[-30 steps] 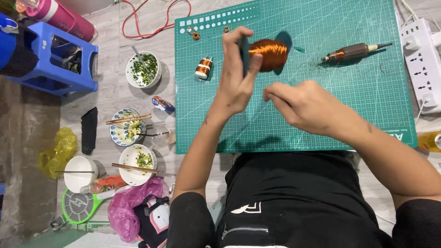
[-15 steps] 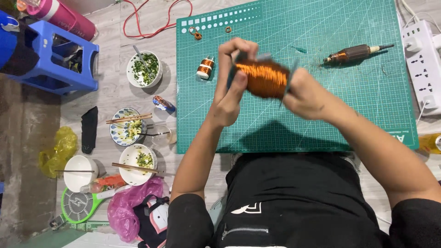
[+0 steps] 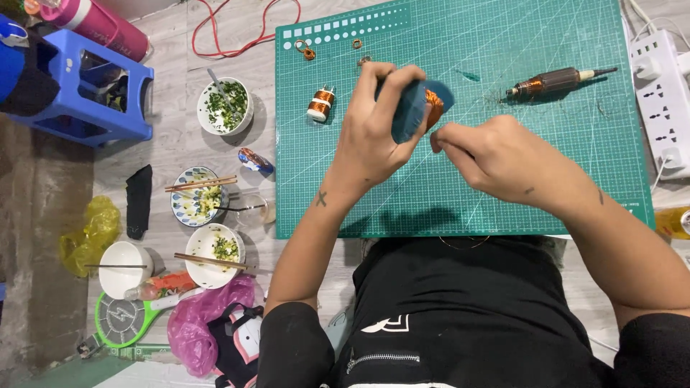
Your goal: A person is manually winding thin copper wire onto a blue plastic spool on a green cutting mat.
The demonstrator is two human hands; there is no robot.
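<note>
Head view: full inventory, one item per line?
cutting mat: 1, green, centre
copper wire spool: 1, blue ends, held above mat
small coil bobbin: 1, copper, mat left
motor armature: 1, brown, mat upper right
power strip: 1, white, right
bowls: 4, whitish, floor left
stool: 1, blue, upper left
cable: 1, red, top
left hand: grips spool
right hand: fingertips at spool

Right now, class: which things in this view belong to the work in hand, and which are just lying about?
In the work:
left hand holding the spool of copper wire
right hand at the spool
green cutting mat

Lying about:
small copper coil
motor armature
food bowls
blue stool
power strip
</note>
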